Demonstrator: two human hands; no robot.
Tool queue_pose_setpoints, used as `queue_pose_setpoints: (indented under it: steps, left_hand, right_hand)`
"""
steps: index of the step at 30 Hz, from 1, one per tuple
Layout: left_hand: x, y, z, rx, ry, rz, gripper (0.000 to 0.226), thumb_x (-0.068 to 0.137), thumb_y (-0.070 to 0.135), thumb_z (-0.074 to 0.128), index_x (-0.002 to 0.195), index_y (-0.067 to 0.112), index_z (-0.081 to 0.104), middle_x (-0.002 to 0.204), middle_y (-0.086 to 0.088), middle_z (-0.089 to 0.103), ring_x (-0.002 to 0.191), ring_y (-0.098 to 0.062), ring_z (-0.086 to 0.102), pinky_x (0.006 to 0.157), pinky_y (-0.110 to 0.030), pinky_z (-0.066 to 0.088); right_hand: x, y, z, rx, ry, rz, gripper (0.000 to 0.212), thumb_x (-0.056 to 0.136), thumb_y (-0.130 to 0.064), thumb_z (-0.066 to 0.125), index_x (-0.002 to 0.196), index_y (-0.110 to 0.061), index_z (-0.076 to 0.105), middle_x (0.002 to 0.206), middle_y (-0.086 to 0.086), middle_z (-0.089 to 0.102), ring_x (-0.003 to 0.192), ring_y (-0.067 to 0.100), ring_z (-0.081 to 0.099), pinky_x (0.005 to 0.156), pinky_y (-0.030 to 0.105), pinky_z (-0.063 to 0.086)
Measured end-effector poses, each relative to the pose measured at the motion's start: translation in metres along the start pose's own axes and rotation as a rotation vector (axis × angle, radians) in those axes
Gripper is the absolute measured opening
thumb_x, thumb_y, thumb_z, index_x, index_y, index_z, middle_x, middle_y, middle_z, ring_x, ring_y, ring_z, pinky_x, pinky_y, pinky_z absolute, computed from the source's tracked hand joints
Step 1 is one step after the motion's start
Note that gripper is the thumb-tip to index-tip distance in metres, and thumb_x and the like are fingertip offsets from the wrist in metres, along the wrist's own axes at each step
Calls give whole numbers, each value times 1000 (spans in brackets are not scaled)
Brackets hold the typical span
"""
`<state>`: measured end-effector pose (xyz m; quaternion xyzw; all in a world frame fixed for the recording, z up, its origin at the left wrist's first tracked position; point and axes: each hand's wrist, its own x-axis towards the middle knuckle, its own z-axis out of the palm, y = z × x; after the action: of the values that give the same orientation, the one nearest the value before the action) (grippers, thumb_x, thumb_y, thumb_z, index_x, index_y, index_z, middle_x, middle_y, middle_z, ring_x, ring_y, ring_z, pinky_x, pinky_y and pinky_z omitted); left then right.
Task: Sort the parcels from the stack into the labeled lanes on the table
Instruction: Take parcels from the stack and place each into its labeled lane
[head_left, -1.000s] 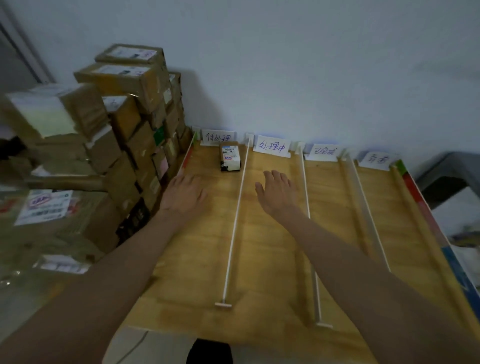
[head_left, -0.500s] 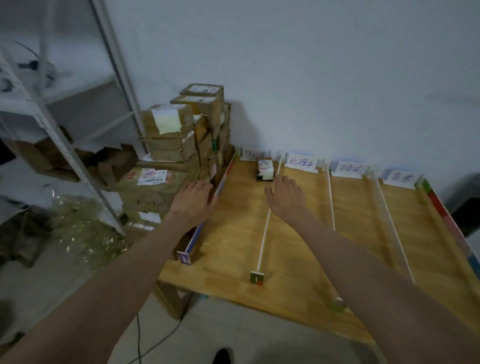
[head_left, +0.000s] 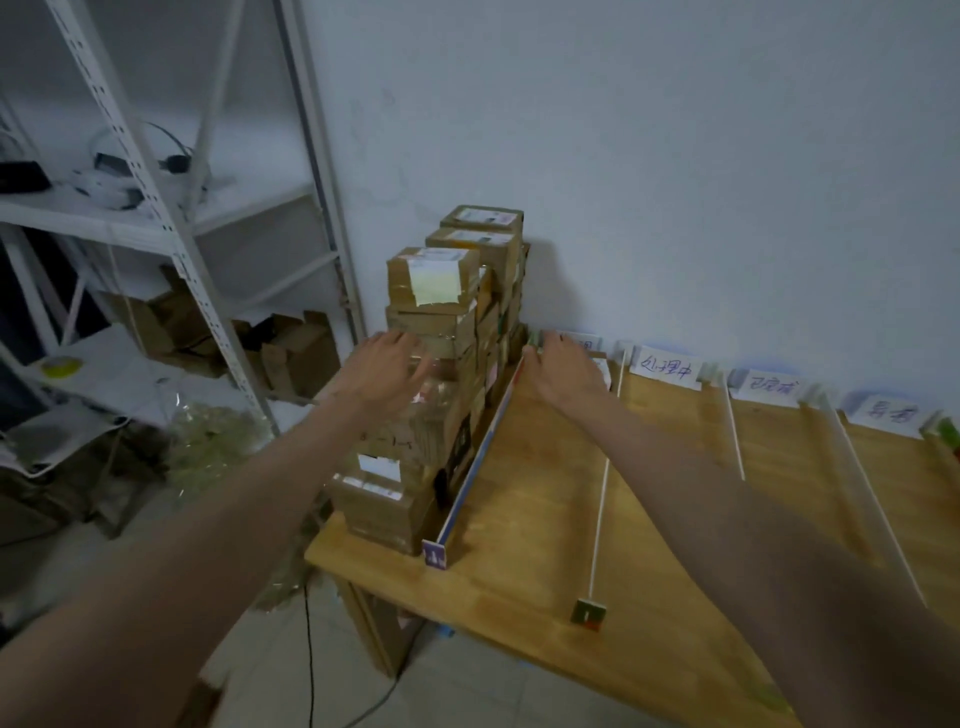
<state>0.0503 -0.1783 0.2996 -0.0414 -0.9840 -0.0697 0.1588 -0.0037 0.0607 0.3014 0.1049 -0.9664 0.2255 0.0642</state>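
Note:
A stack of brown cardboard parcels (head_left: 457, 291) stands on the left end of the wooden table (head_left: 524, 519), against the wall. My left hand (head_left: 387, 366) reaches out in front of the stack's left side, fingers spread, holding nothing. My right hand (head_left: 563, 371) hovers over the far end of the first lane, fingers relaxed, and hides most of a small white parcel (head_left: 602, 367) lying there. White rods divide the table into lanes, with handwritten labels (head_left: 667, 368) along the wall.
A blue-and-white divider board (head_left: 480, 452) separates the stack from the first lane. A white metal shelving unit (head_left: 171, 249) with boxes and gear stands to the left. Crumpled plastic (head_left: 218, 441) and a cable lie on the floor.
The view has swung left and back. Both hands have moved left towards the stack; the left now reaches in front of the parcels, the right covers the small parcel in the first lane.

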Motion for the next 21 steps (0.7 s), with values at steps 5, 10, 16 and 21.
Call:
queue_pose_setpoints:
  steps: [5, 10, 16, 21]
  left_hand:
    - [59, -52, -23, -176, 25, -171, 56, 102, 49, 28, 135, 9, 49, 134, -11, 52, 116, -27, 53, 97, -45, 46]
    - [118, -75, -31, -391, 13, -318, 62, 102, 53, 24, 115, 3, 58, 118, -19, 60, 103, -33, 58, 94, -47, 48]
    - [147, -74, -18, -494, -69, -332, 62, 104, 52, 21, 118, 4, 58, 106, -10, 58, 94, -24, 54, 79, -34, 38]
    - [149, -69, -10, -523, -130, -312, 53, 105, 46, 27, 121, 5, 56, 109, -8, 56, 95, -22, 52, 77, -33, 38]
  right_hand:
    - [62, -46, -13, 132, 38, 14, 48, 105, -39, 31, 119, 0, 56, 117, 20, 61, 110, 36, 58, 84, 37, 45]
    - [112, -78, -18, 239, -31, 118, 55, 104, -50, 24, 95, -7, 58, 113, 20, 64, 101, 33, 61, 87, 37, 47]
    - [137, -95, -9, 335, -112, 223, 64, 104, -54, 22, 105, -2, 60, 117, 17, 64, 109, 33, 62, 98, 41, 50]
    - [137, -102, -8, 443, -150, 254, 57, 105, -46, 29, 130, -2, 57, 120, 14, 65, 100, 29, 67, 89, 38, 58]
